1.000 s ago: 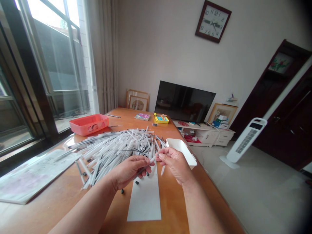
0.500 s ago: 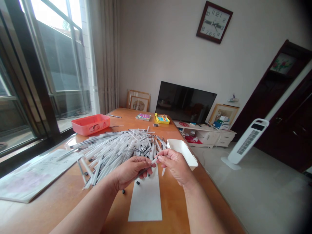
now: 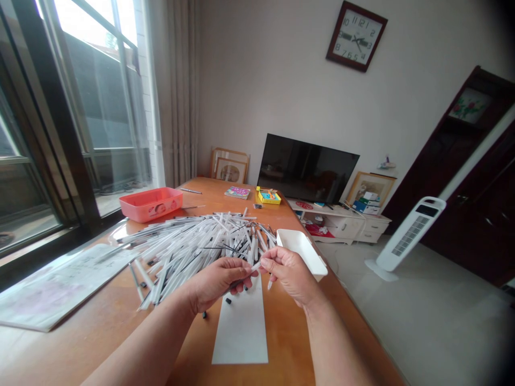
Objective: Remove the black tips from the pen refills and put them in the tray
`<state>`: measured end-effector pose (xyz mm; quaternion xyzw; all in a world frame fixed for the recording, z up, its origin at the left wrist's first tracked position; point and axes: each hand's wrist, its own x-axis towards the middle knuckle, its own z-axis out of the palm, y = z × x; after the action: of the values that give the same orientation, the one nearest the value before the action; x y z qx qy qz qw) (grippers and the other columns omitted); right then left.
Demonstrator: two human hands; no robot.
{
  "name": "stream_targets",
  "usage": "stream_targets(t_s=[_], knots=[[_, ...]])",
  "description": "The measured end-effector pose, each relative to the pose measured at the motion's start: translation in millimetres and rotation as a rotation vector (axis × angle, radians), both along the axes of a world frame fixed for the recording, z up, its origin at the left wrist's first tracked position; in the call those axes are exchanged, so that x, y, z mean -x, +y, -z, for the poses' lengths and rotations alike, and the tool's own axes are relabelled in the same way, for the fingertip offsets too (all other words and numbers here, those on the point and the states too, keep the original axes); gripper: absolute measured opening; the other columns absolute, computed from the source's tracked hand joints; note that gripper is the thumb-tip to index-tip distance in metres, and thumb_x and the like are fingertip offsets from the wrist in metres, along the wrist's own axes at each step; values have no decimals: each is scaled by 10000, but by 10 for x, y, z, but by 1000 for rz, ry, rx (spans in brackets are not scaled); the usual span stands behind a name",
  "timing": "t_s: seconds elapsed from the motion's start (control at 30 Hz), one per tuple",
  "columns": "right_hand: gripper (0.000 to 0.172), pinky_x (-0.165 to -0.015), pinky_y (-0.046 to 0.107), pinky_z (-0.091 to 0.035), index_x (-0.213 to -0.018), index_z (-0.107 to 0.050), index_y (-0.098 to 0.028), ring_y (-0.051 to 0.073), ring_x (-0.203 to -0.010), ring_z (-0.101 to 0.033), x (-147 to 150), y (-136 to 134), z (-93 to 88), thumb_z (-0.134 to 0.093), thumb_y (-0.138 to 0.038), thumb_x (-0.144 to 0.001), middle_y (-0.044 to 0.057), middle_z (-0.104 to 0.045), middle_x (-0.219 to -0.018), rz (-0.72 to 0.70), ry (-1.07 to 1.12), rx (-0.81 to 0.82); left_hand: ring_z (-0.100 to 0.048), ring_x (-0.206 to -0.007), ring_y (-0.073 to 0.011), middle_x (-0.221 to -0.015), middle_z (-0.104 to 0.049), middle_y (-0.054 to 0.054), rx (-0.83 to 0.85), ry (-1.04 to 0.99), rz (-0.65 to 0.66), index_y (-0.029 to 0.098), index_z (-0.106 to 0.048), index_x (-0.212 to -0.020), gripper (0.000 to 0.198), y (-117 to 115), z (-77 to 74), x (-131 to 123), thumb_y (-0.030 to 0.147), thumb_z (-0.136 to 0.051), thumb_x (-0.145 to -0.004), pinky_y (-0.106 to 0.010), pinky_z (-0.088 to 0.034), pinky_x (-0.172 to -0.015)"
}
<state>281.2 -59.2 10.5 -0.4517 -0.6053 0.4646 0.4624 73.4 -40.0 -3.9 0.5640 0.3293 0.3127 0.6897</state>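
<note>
we have our left hand (image 3: 228,276) and right hand (image 3: 286,269) both pinched on one pale tube (image 3: 256,266), above the far end of the paper strip (image 3: 240,338). we judge this piece unfinished and most work left: a big pile of tubes (image 3: 189,241) spreads toward the table (image 3: 287,343)'s left edge. by its right edge, the white tub (image 3: 301,244) is partly hidden, so we cannot tell what is done.

Single head-worn view, looking forward and down along the tabletop (image 3: 287,335), close behind the left hand (image 3: 225,277) and right hand (image 3: 287,268), wide enough to include window (image 3: 100,128) at left and wall clock (image 3: 357,37) above, tilted, with the distant television (image 3: 308,169) sloping down rightward
</note>
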Motion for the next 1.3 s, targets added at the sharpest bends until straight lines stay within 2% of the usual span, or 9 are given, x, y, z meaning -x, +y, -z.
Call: stream_targets(t_s=[0.13, 0.33, 0.47, 0.6, 0.7, 0.83, 0.97, 1.07, 1.3], knots=[[286, -556, 243, -392, -811, -583, -203, 130, -619, -518, 10, 35, 66, -610, -473, -903, -14, -626, -713, 31, -157, -68, -482, -638, -116, -800, -668, -54, -49, 67, -7, 134, -726, -899, 348, -7, -3, -8, 467, -743, -796, -259, -329, -610], [473, -563, 250, -338, -636, -461, -206, 129, -607, -415, 16, 89, 134, -513, -561, -944, -41, -438, -600, 84, -377, -222, -487, -639, -124, -793, -671, -51, -80, 127, 2, 139, -716, -868, 370, -17, -17, -24, 495, -752, -775, -261, -324, -599], [517, -579, 262, -376, -686, -531, -210, 148, -603, -486, 2, 61, 94, -425, -633, -963, -22, -519, -605, 90, -320, -172, -490, -648, -126, -804, -669, -50, -61, 85, -10, 143, -724, -881, 374, -10, -17, -5, 503, -746, -781, -266, -337, -615], [417, -589, 258, -406, -818, -590, -220, 141, -602, -516, 8, 43, 85, -464, -590, -964, -9, -618, -713, 44, -258, -157, -494, -651, -122, -813, -668, -47, -52, 48, -30, 145, -728, -914, 367, 3, 5, 14, 492, -733, -795, -266, -344, -627], [393, -561, 250, -381, -763, -561, -214, 137, -596, -484, 26, 60, 119, -511, -558, -947, -20, -571, -673, 80, -303, -200, -493, -644, -120, -794, -661, -42, -62, 74, -31, 144, -727, -890, 377, 3, 16, 6, 500, -754, -770, -267, -345, -625], [474, -536, 252, -341, -650, -491, -211, 137, -594, -432, 43, 80, 137, -507, -587, -938, -31, -461, -593, 146, -374, -251, -499, -647, -125, -786, -661, -40, -73, 85, -34, 147, -723, -881, 398, -4, 11, -12, 520, -767, -749, -271, -360, -632], [477, -568, 261, -384, -733, -558, -212, 145, -594, -486, 36, 60, 100, -426, -603, -972, -20, -531, -620, 104, -301, -187, -495, -649, -121, -801, -659, -46, -61, 49, -25, 140, -720, -897, 390, -2, 4, -4, 507, -758, -770, -269, -365, -638], [412, -562, 259, -401, -813, -593, -218, 141, -574, -502, 30, 50, 95, -473, -584, -960, -15, -593, -668, 68, -246, -158, -498, -656, -122, -811, -660, -51, -55, 38, -22, 138, -720, -911, 387, 4, 15, 8, 505, -741, -791, -269, -371, -646], [427, -519, 250, -345, -663, -513, -220, 136, -546, -461, 101, 78, 153, -552, -554, -925, -32, -522, -571, 206, -311, -238, -503, -645, -119, -782, -658, -34, -76, 36, -85, 150, -721, -897, 375, 13, 62, -36, 469, -809, -721, -257, -365, -634]])
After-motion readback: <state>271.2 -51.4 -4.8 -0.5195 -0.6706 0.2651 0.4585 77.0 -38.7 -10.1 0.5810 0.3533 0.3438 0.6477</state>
